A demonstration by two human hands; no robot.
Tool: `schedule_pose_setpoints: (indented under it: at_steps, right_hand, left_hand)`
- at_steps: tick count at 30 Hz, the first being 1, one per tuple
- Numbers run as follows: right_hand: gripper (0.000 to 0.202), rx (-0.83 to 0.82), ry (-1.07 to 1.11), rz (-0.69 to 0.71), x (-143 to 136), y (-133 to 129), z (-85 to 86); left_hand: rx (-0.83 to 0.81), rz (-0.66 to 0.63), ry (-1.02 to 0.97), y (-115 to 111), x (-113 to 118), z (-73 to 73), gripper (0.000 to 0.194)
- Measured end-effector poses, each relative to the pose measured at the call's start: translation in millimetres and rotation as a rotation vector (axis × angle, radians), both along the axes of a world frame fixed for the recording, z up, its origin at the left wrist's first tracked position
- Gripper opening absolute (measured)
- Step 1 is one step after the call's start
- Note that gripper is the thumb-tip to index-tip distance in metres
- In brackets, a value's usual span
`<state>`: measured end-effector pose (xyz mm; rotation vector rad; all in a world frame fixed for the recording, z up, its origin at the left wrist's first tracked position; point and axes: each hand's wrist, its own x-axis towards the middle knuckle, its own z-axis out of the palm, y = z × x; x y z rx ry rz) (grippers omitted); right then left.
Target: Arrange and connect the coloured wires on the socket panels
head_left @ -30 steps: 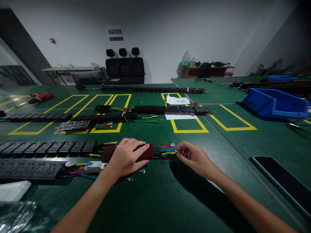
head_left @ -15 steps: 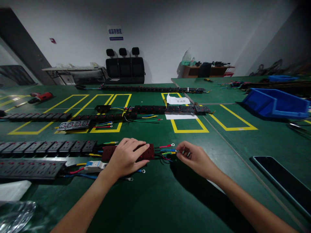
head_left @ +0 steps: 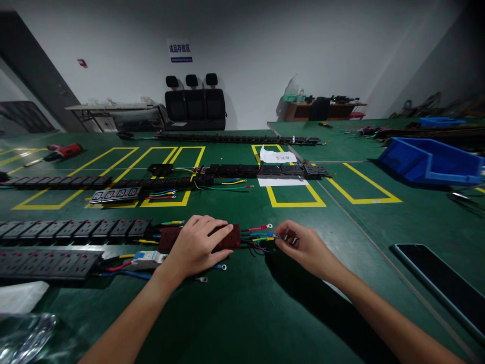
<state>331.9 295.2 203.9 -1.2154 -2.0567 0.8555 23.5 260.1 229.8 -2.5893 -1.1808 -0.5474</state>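
Observation:
My left hand (head_left: 202,246) lies over a dark red socket block (head_left: 234,236), fingers across its top and thumb along the near side, gripping it. Much of the block is hidden beneath that hand. Wires with ring terminals come out of its right end. My right hand (head_left: 301,246) is closed in a pinch on the ends of the blue and yellow-green wires (head_left: 266,237); the fingertips partly cover the terminals. A red-sleeved wire (head_left: 261,228) with a bare ring terminal sticks out free beside them. Left of the block lie a black socket strip (head_left: 76,231) and a white-and-blue circuit breaker (head_left: 147,260).
Another black socket strip (head_left: 49,265) lies near left, above clear plastic wrap (head_left: 26,333). A phone (head_left: 439,278) rests at the right, below a blue bin (head_left: 428,162). Further socket strips (head_left: 242,171) and a red power tool (head_left: 68,151) lie across the green table (head_left: 235,323).

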Motion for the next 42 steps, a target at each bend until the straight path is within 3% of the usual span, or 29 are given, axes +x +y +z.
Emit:
schedule_pose_setpoints:
  at_steps: [42]
  right_hand:
    - [0.013,0.011,-0.019,0.002,0.3,-0.7,1.6]
  left_hand:
    - [-0.015,0.008,0.012,0.0,-0.1,0.9,0.050]
